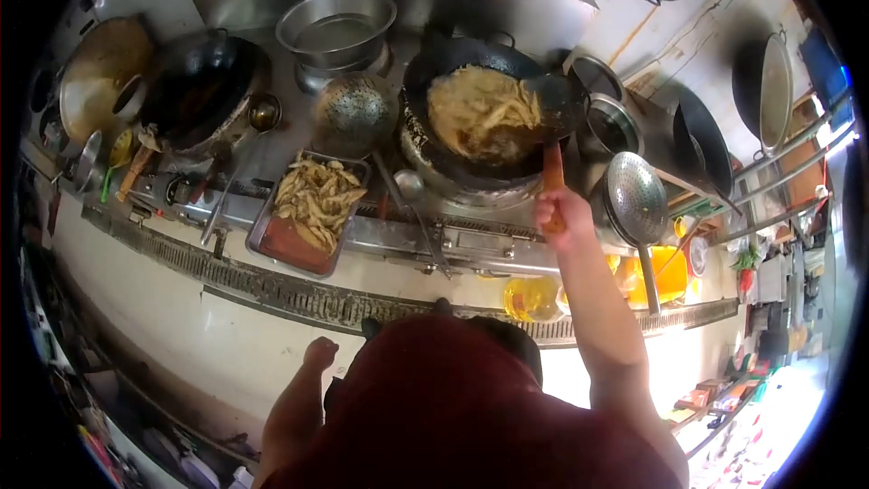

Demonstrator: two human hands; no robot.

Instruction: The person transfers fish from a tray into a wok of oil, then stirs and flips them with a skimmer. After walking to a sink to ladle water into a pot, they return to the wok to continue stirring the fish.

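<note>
My right hand (563, 220) is wrapped round the wooden handle of a dark, round-headed cooking utensil (554, 107); its exact kind is hard to make out. The head of this utensil sits at the right side of a black wok (425, 72). Inside the wok, pale battered pieces (484, 101) lie in bubbling brown oil. My left hand (319, 355) hangs low beside my body, apart from the stove, its fingers curled in and nothing visible in them. Ahead of it, a metal tray (258, 240) holds a heap of browned fried pieces (319, 192).
A perforated skimmer (356, 116) lies left of the wok, and another strainer (637, 195) rests at right. A second wok (195, 86) and a ladle (263, 116) stand further left. Behind is a steel basin (337, 34) under a tap. Oil bottles (534, 299) stand below at right.
</note>
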